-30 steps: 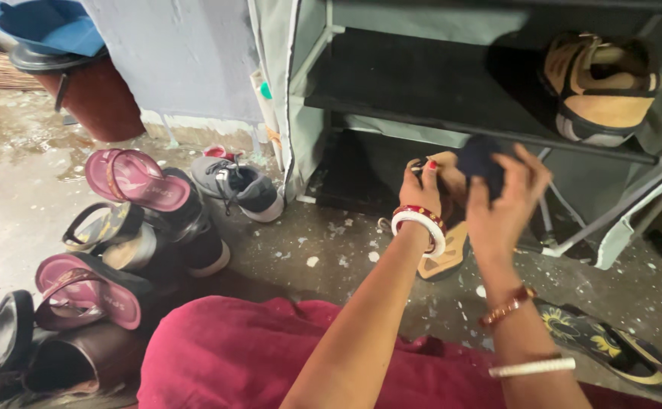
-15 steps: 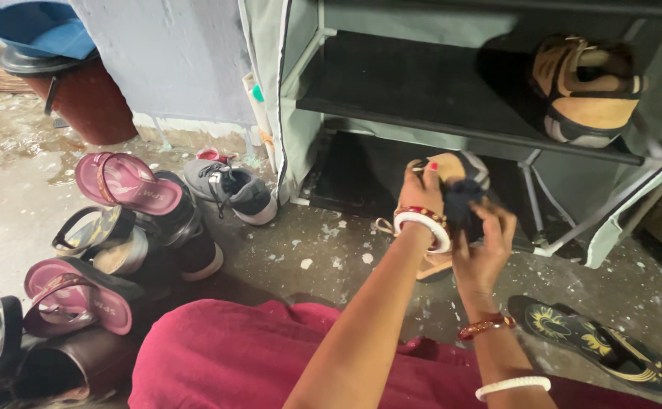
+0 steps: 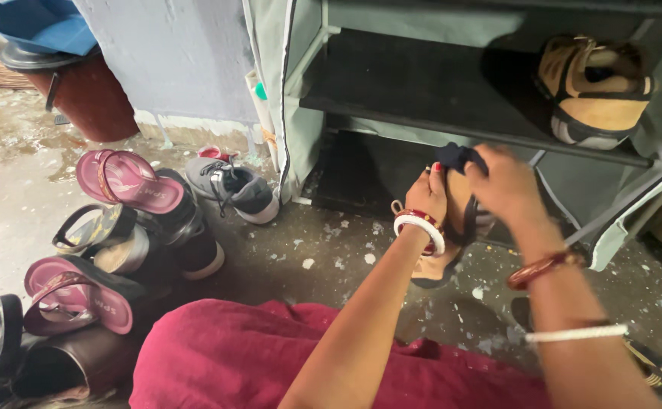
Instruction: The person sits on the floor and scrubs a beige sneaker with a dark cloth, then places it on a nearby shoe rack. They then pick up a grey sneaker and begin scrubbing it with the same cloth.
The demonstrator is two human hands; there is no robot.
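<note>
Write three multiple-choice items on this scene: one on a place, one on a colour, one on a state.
1. Where does the tan and black shoe pair sit?
A. on the rack shelf
B. on the wet floor
C. in the lap

2. What colour are the soles of the sandals atop the pile?
A. green
B. pink
C. white

3. How is the tan sandal held?
A. lying untouched
B. hanging from a hook
C. gripped by the left hand

Answers: 1 A, it rests on the dark shelf. 2 B, pink soles face up. 3 C, fingers wrap it while the right hand presses a dark cloth on it.

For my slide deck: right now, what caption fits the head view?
Left hand holds a tan sandal while the right hand presses a dark cloth to it, before a shoe rack.
</note>
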